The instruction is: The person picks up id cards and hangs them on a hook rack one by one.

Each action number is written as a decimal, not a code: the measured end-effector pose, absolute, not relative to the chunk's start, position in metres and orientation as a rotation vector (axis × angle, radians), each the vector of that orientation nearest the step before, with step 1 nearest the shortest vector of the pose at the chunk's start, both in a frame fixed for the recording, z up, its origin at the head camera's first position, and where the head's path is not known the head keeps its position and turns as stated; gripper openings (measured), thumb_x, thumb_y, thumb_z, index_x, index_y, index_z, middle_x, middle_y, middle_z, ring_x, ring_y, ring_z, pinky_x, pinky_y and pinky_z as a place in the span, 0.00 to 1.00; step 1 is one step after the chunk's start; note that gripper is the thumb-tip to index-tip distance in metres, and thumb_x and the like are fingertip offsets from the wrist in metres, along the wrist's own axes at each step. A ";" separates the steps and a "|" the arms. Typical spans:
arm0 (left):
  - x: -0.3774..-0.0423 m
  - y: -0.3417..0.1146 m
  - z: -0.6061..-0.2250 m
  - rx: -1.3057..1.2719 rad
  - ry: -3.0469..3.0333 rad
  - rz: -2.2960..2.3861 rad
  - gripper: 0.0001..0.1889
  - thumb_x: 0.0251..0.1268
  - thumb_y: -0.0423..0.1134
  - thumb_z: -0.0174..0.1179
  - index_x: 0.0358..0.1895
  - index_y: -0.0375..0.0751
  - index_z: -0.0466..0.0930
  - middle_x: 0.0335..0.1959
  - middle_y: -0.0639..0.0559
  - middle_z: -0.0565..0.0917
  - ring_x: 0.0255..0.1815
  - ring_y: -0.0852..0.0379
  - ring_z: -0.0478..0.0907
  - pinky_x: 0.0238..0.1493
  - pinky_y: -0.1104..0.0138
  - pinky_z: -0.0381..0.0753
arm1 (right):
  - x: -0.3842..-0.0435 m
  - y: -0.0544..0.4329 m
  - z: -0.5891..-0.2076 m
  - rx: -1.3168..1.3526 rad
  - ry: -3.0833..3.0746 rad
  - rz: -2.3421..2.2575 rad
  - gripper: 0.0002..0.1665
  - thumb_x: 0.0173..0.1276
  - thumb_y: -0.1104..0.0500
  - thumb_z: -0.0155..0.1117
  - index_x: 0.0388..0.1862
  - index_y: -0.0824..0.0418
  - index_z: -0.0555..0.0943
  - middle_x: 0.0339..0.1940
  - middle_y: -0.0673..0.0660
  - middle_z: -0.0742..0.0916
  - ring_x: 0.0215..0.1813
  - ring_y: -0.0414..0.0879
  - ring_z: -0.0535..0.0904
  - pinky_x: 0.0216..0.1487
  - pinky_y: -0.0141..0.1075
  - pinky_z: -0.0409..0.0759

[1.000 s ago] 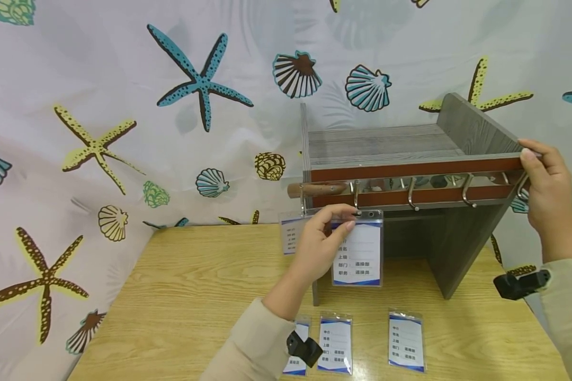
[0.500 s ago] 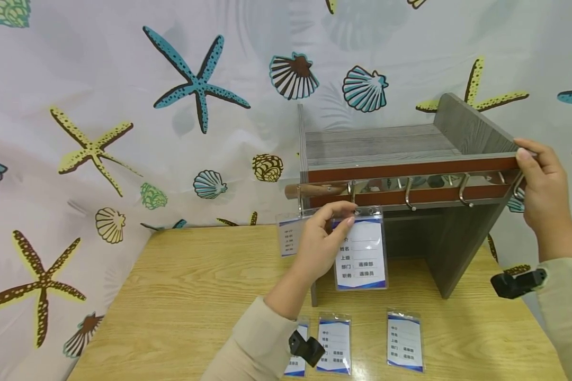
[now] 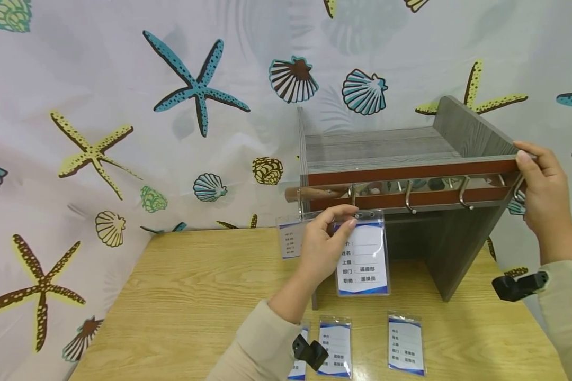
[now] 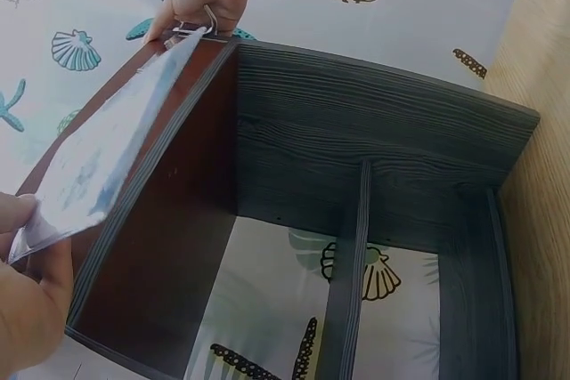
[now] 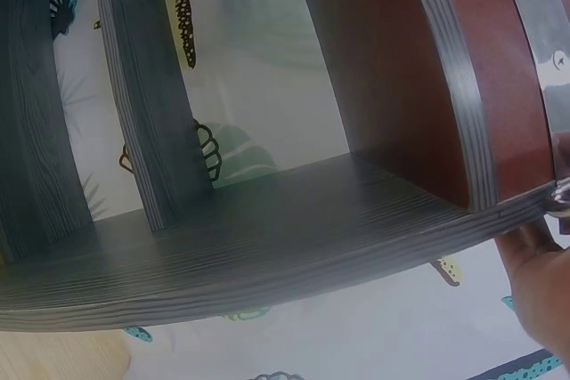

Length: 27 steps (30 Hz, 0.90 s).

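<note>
In the head view my left hand (image 3: pixel 323 243) pinches a clear badge holder (image 3: pixel 367 259) by its top left corner. The slotted top edge of this badge is at the lower end of the second hook (image 3: pixel 353 194); whether the hook passes through a slot I cannot tell. My right hand (image 3: pixel 545 198) grips the front right corner of the grey wooden shelf (image 3: pixel 376 147), thumb in front. Another badge holder (image 3: pixel 289 241) hangs at the leftmost hook (image 3: pixel 300 203), partly behind my left hand. In the left wrist view the held badge (image 4: pixel 111 144) slants before the shelf's red front.
Badge holders lie on the wooden table (image 3: pixel 195 296) in front of the shelf: one at the right (image 3: pixel 405 344), one in the middle (image 3: pixel 335 346), and one partly under my left sleeve (image 3: pixel 267 338). Several metal hooks (image 3: pixel 410 197) line the rail. A patterned cloth (image 3: pixel 124 79) hangs behind.
The held badge has swung slightly, its lower edge moving a little right and down. My left hand stays by the second hook, and my right hand keeps its hold on the shelf corner.
</note>
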State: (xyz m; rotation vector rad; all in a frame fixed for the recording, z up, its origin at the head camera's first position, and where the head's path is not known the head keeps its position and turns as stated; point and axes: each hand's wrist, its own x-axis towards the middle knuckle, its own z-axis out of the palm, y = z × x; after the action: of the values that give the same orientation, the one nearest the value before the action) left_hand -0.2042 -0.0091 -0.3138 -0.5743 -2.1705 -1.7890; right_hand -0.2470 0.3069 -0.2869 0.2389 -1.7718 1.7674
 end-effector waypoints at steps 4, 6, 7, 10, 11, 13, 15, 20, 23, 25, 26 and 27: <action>-0.205 -0.011 -0.314 -0.600 -2.158 -1.756 0.10 0.58 0.32 0.54 0.43 0.39 0.76 0.34 0.51 0.78 0.25 0.63 0.68 0.22 0.74 0.67 | -0.247 0.306 -0.287 0.223 -1.792 1.751 0.18 0.65 0.56 0.49 0.54 0.55 0.72 0.39 0.49 0.75 0.42 0.38 0.71 0.45 0.29 0.64; -0.205 -0.011 -0.315 -0.623 -2.142 -1.722 0.09 0.57 0.32 0.54 0.42 0.39 0.76 0.34 0.51 0.78 0.25 0.62 0.67 0.22 0.74 0.66 | -0.247 0.305 -0.287 0.221 -1.798 1.746 0.18 0.65 0.56 0.49 0.54 0.55 0.72 0.39 0.49 0.75 0.42 0.38 0.71 0.45 0.29 0.64; -0.206 -0.011 -0.316 -0.636 -2.133 -1.708 0.10 0.57 0.32 0.54 0.42 0.39 0.76 0.34 0.51 0.78 0.26 0.62 0.67 0.22 0.74 0.66 | -0.248 0.305 -0.287 0.224 -1.798 1.747 0.18 0.65 0.56 0.49 0.54 0.55 0.72 0.39 0.49 0.75 0.41 0.37 0.71 0.44 0.29 0.63; -0.207 -0.012 -0.319 -0.683 -2.096 -1.678 0.09 0.57 0.32 0.54 0.42 0.39 0.77 0.35 0.51 0.78 0.26 0.61 0.67 0.22 0.74 0.65 | -0.248 0.306 -0.287 0.232 -1.797 1.745 0.18 0.65 0.56 0.49 0.54 0.55 0.72 0.39 0.49 0.75 0.41 0.37 0.71 0.42 0.27 0.64; -0.207 -0.011 -0.320 -0.697 -2.082 -1.675 0.09 0.57 0.32 0.54 0.42 0.38 0.77 0.35 0.50 0.77 0.26 0.61 0.67 0.22 0.74 0.66 | -0.248 0.306 -0.287 0.233 -1.797 1.744 0.18 0.65 0.56 0.49 0.54 0.55 0.72 0.39 0.48 0.75 0.41 0.37 0.71 0.41 0.27 0.64; -0.209 -0.011 -0.322 -0.722 -2.047 -1.684 0.09 0.57 0.32 0.54 0.42 0.38 0.77 0.35 0.50 0.77 0.27 0.61 0.68 0.22 0.73 0.66 | -0.247 0.307 -0.287 0.237 -1.784 1.752 0.18 0.65 0.57 0.49 0.53 0.56 0.72 0.38 0.49 0.76 0.41 0.37 0.71 0.41 0.27 0.64; -0.210 -0.009 -0.324 -0.738 -2.014 -1.693 0.09 0.57 0.32 0.54 0.42 0.37 0.77 0.34 0.49 0.77 0.27 0.60 0.68 0.22 0.73 0.66 | -0.247 0.307 -0.286 0.238 -1.781 1.754 0.18 0.65 0.57 0.49 0.53 0.56 0.72 0.38 0.49 0.76 0.41 0.38 0.71 0.42 0.27 0.64; -0.213 -0.008 -0.328 -0.742 -1.974 -1.694 0.09 0.56 0.31 0.55 0.41 0.36 0.77 0.34 0.49 0.78 0.28 0.60 0.70 0.22 0.73 0.67 | -0.246 0.307 -0.286 0.270 -1.761 1.763 0.18 0.64 0.57 0.50 0.53 0.57 0.72 0.37 0.49 0.76 0.40 0.37 0.71 0.41 0.27 0.64; -0.215 -0.009 -0.329 -0.732 -1.962 -1.691 0.08 0.56 0.30 0.55 0.40 0.36 0.77 0.34 0.49 0.78 0.29 0.60 0.70 0.21 0.73 0.67 | -0.246 0.307 -0.287 0.308 -1.736 1.788 0.18 0.64 0.57 0.50 0.53 0.58 0.72 0.36 0.50 0.76 0.40 0.38 0.72 0.40 0.26 0.65; -0.216 -0.008 -0.330 -0.731 -1.954 -1.690 0.08 0.56 0.30 0.55 0.40 0.36 0.77 0.34 0.49 0.78 0.29 0.60 0.70 0.21 0.73 0.67 | -0.247 0.307 -0.287 0.306 -1.757 1.770 0.18 0.64 0.57 0.50 0.53 0.58 0.72 0.37 0.49 0.76 0.41 0.37 0.71 0.41 0.26 0.64; -0.216 -0.008 -0.330 -0.732 -1.953 -1.686 0.08 0.56 0.30 0.55 0.40 0.37 0.77 0.33 0.49 0.78 0.28 0.60 0.70 0.21 0.73 0.66 | -0.247 0.308 -0.288 0.299 -1.766 1.761 0.18 0.65 0.57 0.50 0.54 0.58 0.71 0.38 0.49 0.75 0.41 0.37 0.71 0.42 0.26 0.64; -0.217 -0.008 -0.330 -0.736 -1.949 -1.690 0.08 0.56 0.29 0.55 0.40 0.36 0.77 0.33 0.49 0.78 0.28 0.59 0.70 0.21 0.72 0.66 | -0.247 0.308 -0.288 0.290 -1.770 1.756 0.19 0.65 0.56 0.49 0.54 0.58 0.71 0.38 0.49 0.75 0.42 0.37 0.71 0.42 0.26 0.64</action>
State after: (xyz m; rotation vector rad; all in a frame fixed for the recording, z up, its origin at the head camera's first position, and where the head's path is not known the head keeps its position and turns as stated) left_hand -0.2166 -0.0076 -0.3303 -0.7361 -1.9489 -1.6905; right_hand -0.2467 0.3080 -0.2876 0.2899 -1.7704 1.7556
